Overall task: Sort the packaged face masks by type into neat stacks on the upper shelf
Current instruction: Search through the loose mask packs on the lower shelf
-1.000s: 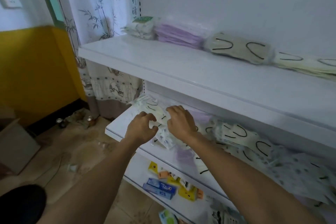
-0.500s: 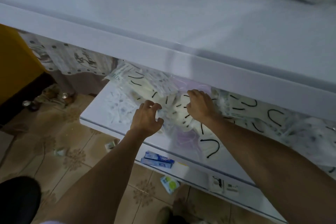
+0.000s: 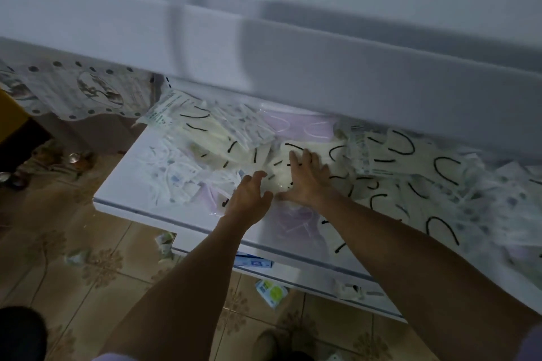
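Note:
Packaged face masks lie in a loose heap on the white lower shelf (image 3: pixel 117 190). Cream masks with black ear loops (image 3: pixel 410 161) fill the middle and right. Purple masks (image 3: pixel 296 126) show at the back and under my arms, and white printed masks (image 3: pixel 170 167) lie at the left. My right hand (image 3: pixel 308 182) presses flat, fingers spread, on the cream packs. My left hand (image 3: pixel 249 199) sits just beside it, its fingers loosely bent, touching the same heap. The upper shelf (image 3: pixel 264 61) overhangs as a wide white band, and its top is out of view.
A patterned curtain (image 3: pixel 88 91) hangs left of the shelving. Below is a tiled floor with scattered litter, a green packet (image 3: pixel 271 291) and a blue box (image 3: pixel 253 262) on a lower ledge. My shoe (image 3: pixel 269 343) is at the bottom edge.
My view has dropped from the upper shelf's stacks to the lower heap. My right hand has flattened and spread on the cream packs, and my left hand has moved right, close beside it.

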Demonstrator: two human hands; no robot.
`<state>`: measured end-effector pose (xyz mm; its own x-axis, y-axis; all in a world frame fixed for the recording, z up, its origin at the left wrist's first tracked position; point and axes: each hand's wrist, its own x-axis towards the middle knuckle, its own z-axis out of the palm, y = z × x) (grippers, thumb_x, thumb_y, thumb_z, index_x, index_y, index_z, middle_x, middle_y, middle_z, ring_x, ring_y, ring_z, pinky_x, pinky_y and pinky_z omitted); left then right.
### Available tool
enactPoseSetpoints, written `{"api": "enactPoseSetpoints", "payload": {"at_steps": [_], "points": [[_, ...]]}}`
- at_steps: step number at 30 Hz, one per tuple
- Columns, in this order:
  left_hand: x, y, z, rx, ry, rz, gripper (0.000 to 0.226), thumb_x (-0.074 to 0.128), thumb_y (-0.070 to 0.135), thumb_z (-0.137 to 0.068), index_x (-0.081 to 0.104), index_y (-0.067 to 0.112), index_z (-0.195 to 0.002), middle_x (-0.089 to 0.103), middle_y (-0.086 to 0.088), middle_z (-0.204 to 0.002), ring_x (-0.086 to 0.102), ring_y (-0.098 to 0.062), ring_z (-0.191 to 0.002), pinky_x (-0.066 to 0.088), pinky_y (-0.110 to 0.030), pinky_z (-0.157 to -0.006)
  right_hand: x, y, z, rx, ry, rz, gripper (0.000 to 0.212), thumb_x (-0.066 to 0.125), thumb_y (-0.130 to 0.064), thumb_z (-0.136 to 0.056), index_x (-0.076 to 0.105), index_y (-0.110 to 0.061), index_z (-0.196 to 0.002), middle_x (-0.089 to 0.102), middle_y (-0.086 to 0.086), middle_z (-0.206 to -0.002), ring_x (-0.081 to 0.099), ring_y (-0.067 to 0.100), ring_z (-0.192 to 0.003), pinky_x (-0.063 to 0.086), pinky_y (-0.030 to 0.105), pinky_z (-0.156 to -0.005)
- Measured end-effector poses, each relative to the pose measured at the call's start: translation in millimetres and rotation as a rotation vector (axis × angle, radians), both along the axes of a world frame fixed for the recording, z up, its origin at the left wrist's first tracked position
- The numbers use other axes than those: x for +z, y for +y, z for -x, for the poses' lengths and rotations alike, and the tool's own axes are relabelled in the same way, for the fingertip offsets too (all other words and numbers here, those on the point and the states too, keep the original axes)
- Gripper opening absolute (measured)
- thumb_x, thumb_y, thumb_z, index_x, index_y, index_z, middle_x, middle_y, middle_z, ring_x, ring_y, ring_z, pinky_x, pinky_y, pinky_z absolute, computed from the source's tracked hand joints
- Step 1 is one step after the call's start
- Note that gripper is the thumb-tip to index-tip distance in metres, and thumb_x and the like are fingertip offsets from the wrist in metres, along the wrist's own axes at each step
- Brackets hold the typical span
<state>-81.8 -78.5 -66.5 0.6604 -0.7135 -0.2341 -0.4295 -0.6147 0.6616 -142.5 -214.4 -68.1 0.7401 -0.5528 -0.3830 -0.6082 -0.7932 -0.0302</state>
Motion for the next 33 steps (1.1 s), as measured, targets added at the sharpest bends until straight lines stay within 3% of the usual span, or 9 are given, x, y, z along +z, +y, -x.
{"api": "enactPoseSetpoints", "payload": {"at_steps": [9,12,15,17,19,21,24,27,33], "points": [[-7,-4,16,0.121,0.075,0.16,0.042,0.041,0.027,-0.098,0.037,0.022,-0.139,0.064,-0.02,-0.109,0.061,-0.034,-0.102,0.047,-0.034,-0.088,15,-11,7,-0.036,-0.326,-0.03,0.038,0.042,-0.025,-0.096,0.044,-0.007,-0.13,0.055,0.017,-0.126,0.051,0.034,-0.115,0.044,0.04,-0.091],[8,-14,20,0.221,0.283,0.253,0.045,0.037,0.042,-0.097,0.033,0.022,-0.137,0.067,-0.011,-0.097,0.064,-0.031,-0.096,0.049,-0.042,-0.089,22,-5,14,-0.03,-0.394,-0.033,0.039,0.041,-0.026,-0.096,0.046,-0.01,-0.131,0.057,0.013,-0.127,0.053,0.033,-0.115,0.044,0.039,-0.091],[23,-29,21,0.293,0.327,0.273,0.039,0.047,0.043,-0.094,0.034,0.018,-0.122,0.056,0.005,-0.078,0.058,-0.023,-0.084,0.042,-0.031,-0.075,20,8,22,0.098,-0.415,-0.165,0.057,0.054,-0.035,-0.09,0.038,-0.011,-0.138,0.049,0.01,-0.137,0.046,0.028,-0.125,0.042,0.036,-0.097],[29,-37,18,0.394,0.301,0.279,0.05,0.056,0.032,-0.091,0.032,0.014,-0.131,0.055,0.0,-0.092,0.053,-0.021,-0.087,0.038,-0.026,-0.072,14,13,29,0.142,-0.332,-0.299,0.093,0.066,-0.044,-0.081,0.016,-0.007,-0.149,0.021,0.011,-0.155,0.02,0.024,-0.143,0.024,0.035,-0.114],[32,-38,13,0.498,0.269,0.284,0.052,0.056,0.015,-0.089,0.031,0.013,-0.135,0.056,-0.012,-0.106,0.054,-0.024,-0.091,0.041,-0.028,-0.072,9,11,36,0.159,-0.202,-0.141,0.113,0.067,-0.056,-0.076,-0.004,-0.005,-0.149,-0.007,0.013,-0.158,-0.005,0.025,-0.146,0.004,0.042,-0.119],[32,-33,7,0.588,0.244,0.277,0.048,0.052,0.008,-0.088,0.033,0.011,-0.133,0.055,-0.019,-0.113,0.056,-0.03,-0.094,0.046,-0.032,-0.075,5,4,44,0.137,-0.113,0.043,0.117,0.063,-0.062,-0.075,-0.006,-0.005,-0.149,-0.011,0.018,-0.156,-0.008,0.029,-0.145,-0.001,0.049,-0.118],[28,-16,0,0.697,0.173,0.232,0.043,0.055,0.011,-0.088,0.038,0.008,-0.127,0.056,-0.021,-0.113,0.057,-0.033,-0.097,0.047,-0.033,-0.079,3,-5,48,0.209,-0.043,0.126,0.098,0.06,-0.058,-0.079,0.012,-0.007,-0.148,0.014,0.017,-0.154,0.014,0.029,-0.143,0.005,0.05,-0.115],[23,4,-2,0.75,0.146,0.248,0.042,0.061,0.016,-0.085,0.042,0.006,-0.121,0.058,-0.021,-0.111,0.058,-0.034,-0.098,0.05,-0.039,-0.086,8,-3,42,0.264,-0.144,0.125,0.053,0.053,-0.033,-0.088,0.039,-0.01,-0.134,0.046,0.009,-0.135,0.044,0.026,-0.124,0.018,0.047,-0.112],[25,30,4,0.868,0.041,0.198,0.035,0.052,0.016,-0.088,0.042,0.006,-0.12,0.058,-0.025,-0.109,0.056,-0.039,-0.098,0.046,-0.041,-0.083,14,-8,40,0.113,-0.28,0.156,0.023,0.041,-0.017,-0.095,0.054,-0.007,-0.111,0.059,0.009,-0.116,0.057,0.027,-0.103,0.041,0.036,-0.082]]}}
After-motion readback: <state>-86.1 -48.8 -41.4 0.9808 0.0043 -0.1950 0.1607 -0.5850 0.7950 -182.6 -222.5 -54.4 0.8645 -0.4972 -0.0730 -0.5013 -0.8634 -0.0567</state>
